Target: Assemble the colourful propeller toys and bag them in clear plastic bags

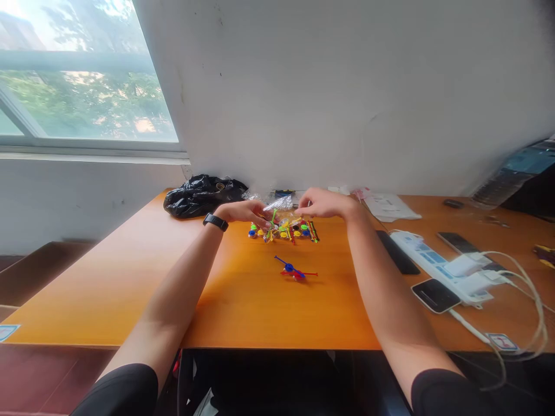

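Observation:
My left hand (247, 211), with a black band at the wrist, reaches to the left end of a row of small colourful plastic toy pieces (284, 234). Its fingers are closed around a thin green plastic piece (274, 217) that sticks up by the fingertips. Above the row's right end hovers my right hand (324, 203), fingers bent and apart, with nothing visible in them. Shiny clear plastic wrapping (281, 203) lies between the hands. Closer to me, a small blue and red toy (293, 270) with crossing sticks rests alone on the table.
On the wooden table (243, 312), a black plastic bag (195, 196) sits at the back left. To the right are a white power strip (429, 257) with chargers and cables, a dark phone (396, 252), a black-topped white device (435, 295) and papers (390, 206).

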`<action>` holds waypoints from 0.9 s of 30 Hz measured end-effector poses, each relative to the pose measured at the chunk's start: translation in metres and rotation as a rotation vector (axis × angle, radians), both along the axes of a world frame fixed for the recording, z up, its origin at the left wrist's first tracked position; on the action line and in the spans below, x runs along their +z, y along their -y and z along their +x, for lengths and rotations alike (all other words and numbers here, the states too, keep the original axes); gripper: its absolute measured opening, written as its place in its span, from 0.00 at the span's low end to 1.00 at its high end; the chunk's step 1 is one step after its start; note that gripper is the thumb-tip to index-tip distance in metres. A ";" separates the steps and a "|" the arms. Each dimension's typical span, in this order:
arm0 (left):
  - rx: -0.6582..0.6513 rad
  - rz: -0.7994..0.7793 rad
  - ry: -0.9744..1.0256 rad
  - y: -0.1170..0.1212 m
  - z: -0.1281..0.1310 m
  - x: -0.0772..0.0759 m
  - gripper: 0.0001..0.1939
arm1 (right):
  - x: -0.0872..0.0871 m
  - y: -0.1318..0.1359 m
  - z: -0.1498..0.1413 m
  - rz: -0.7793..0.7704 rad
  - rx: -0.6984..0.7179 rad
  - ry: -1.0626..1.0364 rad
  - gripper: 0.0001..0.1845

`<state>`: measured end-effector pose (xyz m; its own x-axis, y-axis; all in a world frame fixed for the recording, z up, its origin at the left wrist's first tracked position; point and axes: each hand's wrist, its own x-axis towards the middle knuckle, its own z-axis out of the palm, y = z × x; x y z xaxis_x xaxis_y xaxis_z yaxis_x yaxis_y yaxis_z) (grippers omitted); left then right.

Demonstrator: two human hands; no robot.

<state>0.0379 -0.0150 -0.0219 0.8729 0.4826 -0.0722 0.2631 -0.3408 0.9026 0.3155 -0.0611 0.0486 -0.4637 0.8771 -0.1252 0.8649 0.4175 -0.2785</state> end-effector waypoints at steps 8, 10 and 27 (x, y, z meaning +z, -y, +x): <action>0.007 0.062 0.000 -0.007 0.001 -0.006 0.18 | -0.002 -0.001 -0.005 -0.130 0.094 0.098 0.19; 0.003 0.075 -0.010 -0.009 0.001 -0.007 0.16 | -0.003 -0.001 -0.007 -0.133 0.099 0.147 0.18; 0.078 -0.011 0.017 -0.016 -0.006 -0.013 0.22 | 0.007 0.007 -0.006 0.116 -0.026 -0.149 0.03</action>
<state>0.0315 0.0006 -0.0348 0.8338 0.5484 -0.0633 0.2731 -0.3099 0.9107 0.3098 -0.0685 0.0558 -0.4464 0.8936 0.0463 0.8286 0.4323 -0.3558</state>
